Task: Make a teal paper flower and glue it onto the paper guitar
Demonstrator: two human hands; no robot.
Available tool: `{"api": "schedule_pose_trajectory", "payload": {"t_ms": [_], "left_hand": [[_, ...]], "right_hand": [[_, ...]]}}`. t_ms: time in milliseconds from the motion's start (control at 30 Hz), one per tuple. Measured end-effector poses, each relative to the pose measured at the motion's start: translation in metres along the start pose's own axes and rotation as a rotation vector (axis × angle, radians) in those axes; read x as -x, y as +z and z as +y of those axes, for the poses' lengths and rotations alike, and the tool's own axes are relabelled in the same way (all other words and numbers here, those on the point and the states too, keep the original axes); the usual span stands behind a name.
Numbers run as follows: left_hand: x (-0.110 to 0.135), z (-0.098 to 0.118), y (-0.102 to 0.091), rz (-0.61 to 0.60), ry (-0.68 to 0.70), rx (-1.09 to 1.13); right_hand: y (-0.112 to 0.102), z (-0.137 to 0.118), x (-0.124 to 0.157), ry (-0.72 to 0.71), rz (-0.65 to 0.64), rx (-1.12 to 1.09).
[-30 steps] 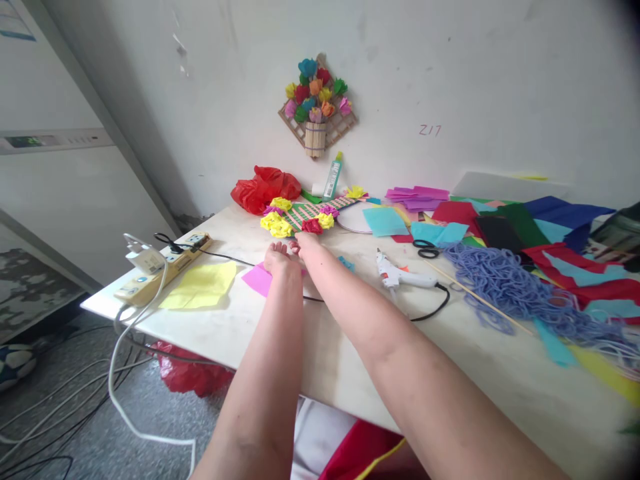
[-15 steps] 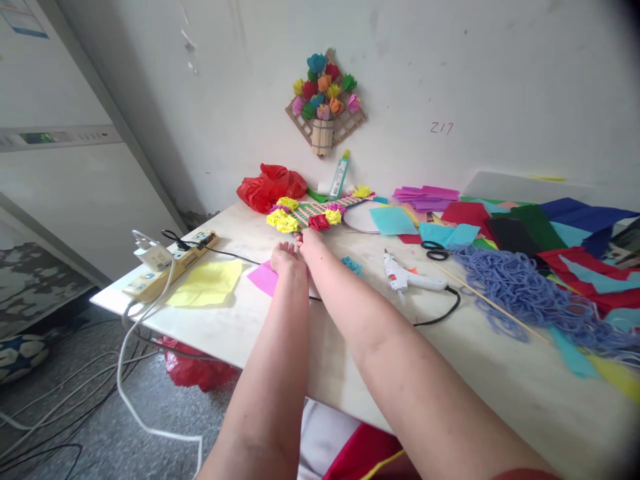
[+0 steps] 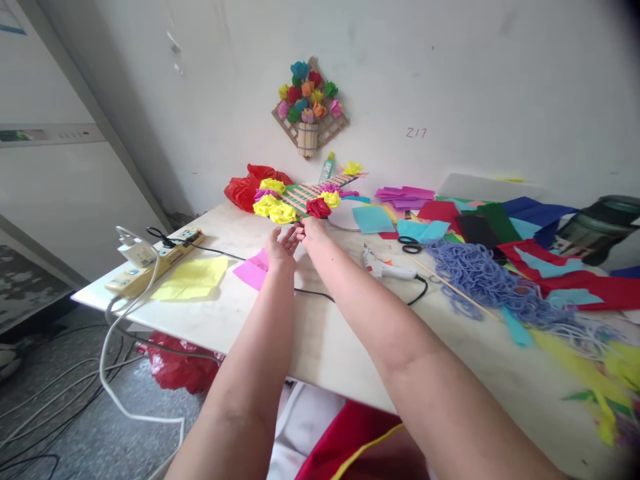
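A stick lattice with yellow, red and purple paper flowers (image 3: 300, 197) is tilted up off the white table (image 3: 340, 347), its far end toward the wall. My right hand (image 3: 311, 231) pinches its near corner, just under the red flower. Just left of that corner is my left hand (image 3: 280, 244), fingers stretched up toward the lattice's underside and holding nothing. A pink paper sheet (image 3: 250, 272) lies beside my left wrist.
A glue gun (image 3: 384, 270) with a black cord, scissors (image 3: 411, 248) and blue yarn (image 3: 475, 280) lie to the right among coloured paper sheets. A power strip (image 3: 150, 263) and yellow paper (image 3: 193, 277) lie left. A red bag (image 3: 243, 187) sits by the wall; a flower decoration (image 3: 307, 107) hangs above.
The flower lattice has been raised from lying flat on the table to tilted in the air. My left hand's fingers have opened upward. The camera has shifted slightly.
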State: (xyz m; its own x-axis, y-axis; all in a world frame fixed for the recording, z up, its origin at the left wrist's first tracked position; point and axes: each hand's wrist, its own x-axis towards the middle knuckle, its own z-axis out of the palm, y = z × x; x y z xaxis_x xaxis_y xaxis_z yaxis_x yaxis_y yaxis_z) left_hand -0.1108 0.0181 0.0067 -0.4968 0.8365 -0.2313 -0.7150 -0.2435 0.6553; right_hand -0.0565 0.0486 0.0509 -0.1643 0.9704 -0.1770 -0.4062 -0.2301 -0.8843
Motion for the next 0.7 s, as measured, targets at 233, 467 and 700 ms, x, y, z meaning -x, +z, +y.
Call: {"api": "schedule_pose_trajectory", "payload": {"t_ms": [233,467,700], "left_hand": [[0.016,-0.019,0.007,-0.305,0.074,-0.112],[0.017,-0.036,0.008,-0.442,0.072,-0.275],[0.024,-0.036,0.014,-0.581,0.079,-0.301]], "right_hand": [[-0.058,-0.026,0.029,0.033,-0.007,0.002],[-0.108,-0.044,0.039,0.023,0.029,0.057],[-0.121,-0.051,0.051,-0.001,0.047,0.063]]}}
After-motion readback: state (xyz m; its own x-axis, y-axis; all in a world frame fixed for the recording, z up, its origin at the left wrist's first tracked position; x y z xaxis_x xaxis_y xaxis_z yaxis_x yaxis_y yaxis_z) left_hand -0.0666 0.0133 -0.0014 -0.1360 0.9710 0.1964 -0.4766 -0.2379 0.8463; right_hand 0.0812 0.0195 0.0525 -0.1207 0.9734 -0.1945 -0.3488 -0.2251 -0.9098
